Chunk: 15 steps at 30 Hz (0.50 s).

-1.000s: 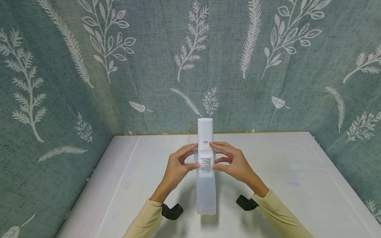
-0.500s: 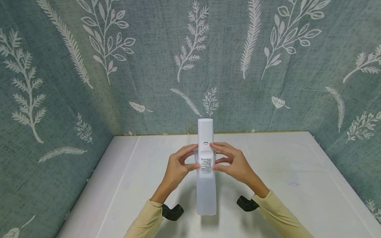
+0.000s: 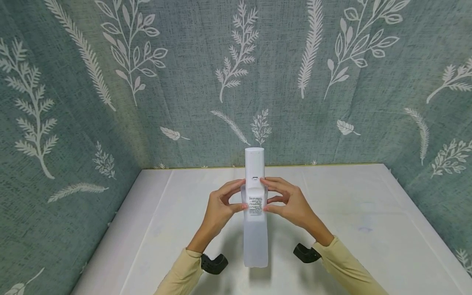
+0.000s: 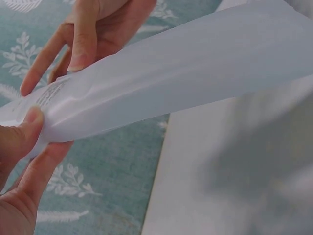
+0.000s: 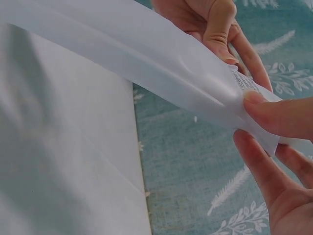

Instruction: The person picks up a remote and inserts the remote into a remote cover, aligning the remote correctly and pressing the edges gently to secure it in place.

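A long white device [image 3: 255, 164], with a small port slot and a printed label, stands out of a frosted plastic sleeve [image 3: 256, 241] in the head view. Its lower part sits inside the sleeve; I cannot tell its exact kind. My left hand [image 3: 217, 209] pinches the sleeved device from the left, thumb beside the label and fingertips higher up. From the right, my right hand [image 3: 291, 205] pinches it the same way. Both wrist views show the sleeve [image 4: 186, 73] sloping away from the fingers, with thumbs on the near face and fingers behind.
Below the hands lies a white tabletop [image 3: 346, 213]. Green leaf-patterned fabric [image 3: 191, 82] encloses the back and sides. A black wrist mount [image 3: 214, 264] sits on the left wrist, and another black mount [image 3: 307, 253] on the right.
Almost nothing differs. Both hands keep the same hold, and the device and sleeve sit a few pixels lower in the head view.
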### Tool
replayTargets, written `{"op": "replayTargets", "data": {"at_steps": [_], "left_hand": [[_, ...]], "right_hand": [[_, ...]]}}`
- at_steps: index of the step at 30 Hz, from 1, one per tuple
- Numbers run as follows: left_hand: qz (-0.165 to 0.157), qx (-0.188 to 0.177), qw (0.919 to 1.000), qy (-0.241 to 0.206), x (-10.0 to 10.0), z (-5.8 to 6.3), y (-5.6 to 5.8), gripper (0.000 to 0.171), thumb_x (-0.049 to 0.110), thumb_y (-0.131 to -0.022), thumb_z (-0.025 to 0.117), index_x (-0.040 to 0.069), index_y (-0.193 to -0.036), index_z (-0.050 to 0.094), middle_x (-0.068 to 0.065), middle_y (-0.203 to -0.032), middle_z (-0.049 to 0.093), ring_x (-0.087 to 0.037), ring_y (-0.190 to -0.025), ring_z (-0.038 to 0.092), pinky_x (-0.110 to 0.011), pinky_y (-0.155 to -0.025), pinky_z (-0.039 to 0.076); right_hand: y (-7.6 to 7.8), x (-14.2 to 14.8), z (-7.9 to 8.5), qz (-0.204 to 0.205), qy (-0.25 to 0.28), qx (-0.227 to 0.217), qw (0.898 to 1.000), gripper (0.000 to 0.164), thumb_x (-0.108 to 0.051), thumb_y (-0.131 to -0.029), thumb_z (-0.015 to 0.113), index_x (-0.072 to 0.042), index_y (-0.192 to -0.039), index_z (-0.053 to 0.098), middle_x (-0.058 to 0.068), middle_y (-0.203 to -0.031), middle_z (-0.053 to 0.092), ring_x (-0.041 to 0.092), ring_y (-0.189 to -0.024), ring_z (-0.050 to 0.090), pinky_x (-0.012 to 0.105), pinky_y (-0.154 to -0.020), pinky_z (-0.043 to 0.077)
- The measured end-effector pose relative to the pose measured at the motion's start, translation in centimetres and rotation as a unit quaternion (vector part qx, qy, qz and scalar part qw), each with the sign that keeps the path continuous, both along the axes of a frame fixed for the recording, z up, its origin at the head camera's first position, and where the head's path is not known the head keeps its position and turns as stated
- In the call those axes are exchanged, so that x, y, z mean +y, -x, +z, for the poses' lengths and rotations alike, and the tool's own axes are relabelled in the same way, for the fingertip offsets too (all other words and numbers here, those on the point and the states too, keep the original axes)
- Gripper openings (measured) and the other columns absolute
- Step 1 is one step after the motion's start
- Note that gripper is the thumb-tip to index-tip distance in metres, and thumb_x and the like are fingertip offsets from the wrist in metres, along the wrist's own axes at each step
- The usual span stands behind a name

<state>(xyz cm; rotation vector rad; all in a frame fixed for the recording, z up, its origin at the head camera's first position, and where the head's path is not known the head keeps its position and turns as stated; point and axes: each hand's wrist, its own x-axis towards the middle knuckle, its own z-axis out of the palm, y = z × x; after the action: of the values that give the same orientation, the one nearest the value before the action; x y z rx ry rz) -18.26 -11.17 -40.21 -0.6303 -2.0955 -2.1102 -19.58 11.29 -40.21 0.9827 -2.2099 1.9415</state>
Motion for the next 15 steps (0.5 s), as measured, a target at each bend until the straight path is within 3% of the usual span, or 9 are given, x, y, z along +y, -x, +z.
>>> {"op": "replayTargets", "data": {"at_steps": [15], "left_hand": [[0.002,0.008,1.0000,-0.001,-0.49,0.29,-0.17,0.059,-0.016,-0.073,0.072,0.002,-0.127,0.059,-0.012,-0.129,0.054,-0.027,-0.117,0.055,-0.035,-0.086,0.054]], "right_hand": [[-0.01,-0.44,0.23,0.004,0.004,0.002,1.000,0.068,0.006,-0.073,0.077,-0.001,-0.135,0.050,0.013,-0.137,0.046,0.032,-0.115,0.053,0.035,-0.081,0.056]]}}
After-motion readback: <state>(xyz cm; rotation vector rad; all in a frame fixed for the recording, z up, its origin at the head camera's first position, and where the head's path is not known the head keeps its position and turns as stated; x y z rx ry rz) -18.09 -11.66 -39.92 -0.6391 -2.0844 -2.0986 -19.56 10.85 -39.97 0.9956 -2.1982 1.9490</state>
